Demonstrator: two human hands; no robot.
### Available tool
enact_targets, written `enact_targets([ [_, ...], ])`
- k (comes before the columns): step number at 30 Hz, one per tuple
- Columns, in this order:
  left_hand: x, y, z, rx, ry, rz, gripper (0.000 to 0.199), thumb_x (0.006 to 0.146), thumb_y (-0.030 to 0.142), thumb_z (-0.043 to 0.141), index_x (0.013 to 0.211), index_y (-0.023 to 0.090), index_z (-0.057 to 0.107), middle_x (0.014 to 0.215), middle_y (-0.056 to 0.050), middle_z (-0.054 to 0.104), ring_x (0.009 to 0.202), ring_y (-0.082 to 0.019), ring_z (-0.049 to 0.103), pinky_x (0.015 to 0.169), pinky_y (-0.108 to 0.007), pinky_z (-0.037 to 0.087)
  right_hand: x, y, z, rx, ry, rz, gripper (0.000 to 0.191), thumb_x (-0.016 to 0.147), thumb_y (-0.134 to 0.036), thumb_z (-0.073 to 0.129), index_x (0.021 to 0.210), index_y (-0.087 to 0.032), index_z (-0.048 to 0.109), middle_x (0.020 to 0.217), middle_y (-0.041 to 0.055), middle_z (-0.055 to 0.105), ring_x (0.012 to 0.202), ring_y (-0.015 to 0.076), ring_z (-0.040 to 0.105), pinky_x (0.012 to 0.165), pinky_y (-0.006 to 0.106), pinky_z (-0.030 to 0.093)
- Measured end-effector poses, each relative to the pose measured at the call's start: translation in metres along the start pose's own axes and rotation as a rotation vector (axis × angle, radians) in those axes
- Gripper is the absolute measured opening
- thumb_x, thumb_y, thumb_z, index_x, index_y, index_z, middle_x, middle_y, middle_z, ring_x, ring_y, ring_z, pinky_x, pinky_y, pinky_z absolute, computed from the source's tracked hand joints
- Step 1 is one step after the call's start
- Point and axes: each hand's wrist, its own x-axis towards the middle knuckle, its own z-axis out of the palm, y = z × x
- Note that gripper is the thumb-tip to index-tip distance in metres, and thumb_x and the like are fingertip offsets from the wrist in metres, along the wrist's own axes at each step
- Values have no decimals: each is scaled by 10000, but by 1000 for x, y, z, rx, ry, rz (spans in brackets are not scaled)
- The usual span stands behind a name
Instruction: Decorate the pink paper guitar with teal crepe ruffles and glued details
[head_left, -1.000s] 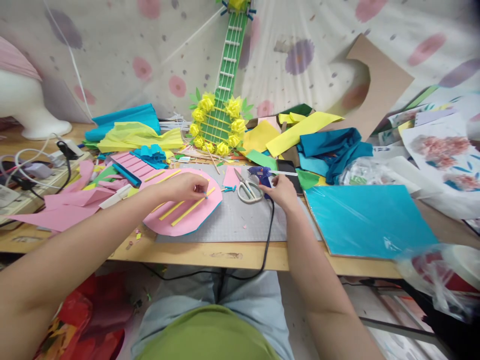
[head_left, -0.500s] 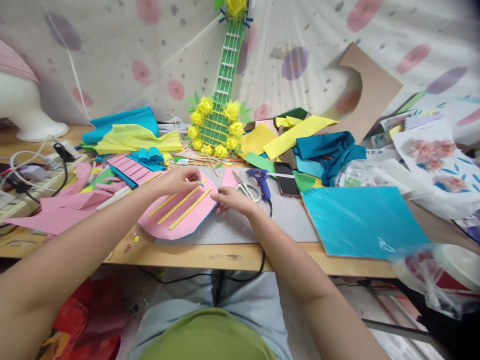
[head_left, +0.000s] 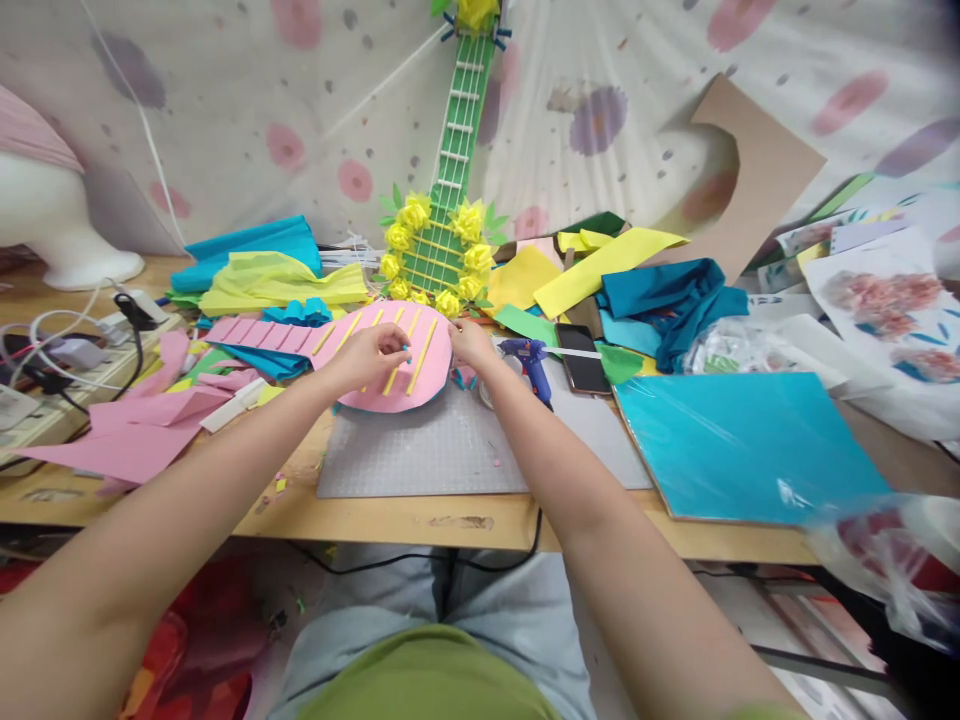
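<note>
A pink guitar-shaped piece with yellow strips across its body and a blue underside lies on the work table, its ridged neck pointing left. My left hand is over the body, thumb and fingers pinched on a tiny blue bit. At the body's right edge my right hand has its fingers closed on the rim. Behind stands a green paper guitar with yellow flowers. A blue glue gun lies right of my right hand; scissors are partly hidden under that wrist.
A grey cutting mat lies in front. Rightward are a phone and a blue sheet. Pink scraps, a power strip and a white mannequin head stand at left. Yellow and teal paper lies behind.
The pink piece has turned and moved away from the table's front edge, showing its whole neck at left. My right hand has moved up with its rim; my left hand has shifted slightly.
</note>
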Motion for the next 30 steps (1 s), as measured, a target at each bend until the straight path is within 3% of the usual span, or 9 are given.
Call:
enact_targets([
  [7,-6,-2,26,88,156,30,220,729,313,562,894,206,660,896,-24,666,760,-135,576,675,-250,436,-31,11,3,-37,84,-24,344,868,-342,356,1080,-164,560,1083,110,617,984,214,560,820,316,403],
  [13,-4,-7,40,167,222,40,242,743,303,558,934,210,672,887,-34,666,774,-153,565,692,-274,421,-67,32,-30,-46,118,-139,278,840,-366,421,934,-192,615,913,56,663,817,171,590,695,260,397],
  [19,-4,-12,50,216,219,85,214,757,292,542,903,200,669,811,-36,657,756,-159,549,696,-282,412,-82,67,-52,54,165,-65,265,816,-403,439,825,-204,613,780,24,666,711,143,590,619,233,387],
  [25,-10,-12,53,169,239,90,212,766,289,527,906,195,655,839,-37,658,767,-152,551,720,-284,423,-88,75,-44,308,-67,14,292,782,-454,451,760,-192,578,617,-4,620,501,106,540,501,214,388],
  [28,-15,-12,53,128,279,82,201,770,282,518,895,195,649,865,-43,660,785,-155,555,736,-289,434,-89,77,-47,259,-165,24,334,771,-477,450,668,-180,566,562,-2,597,459,99,501,470,213,359],
  [30,-18,-12,53,97,300,95,187,773,268,515,887,195,644,860,-44,659,779,-151,557,739,-289,441,-89,82,-54,175,-165,77,368,752,-498,463,593,-175,539,507,-7,558,439,97,469,458,217,328],
])
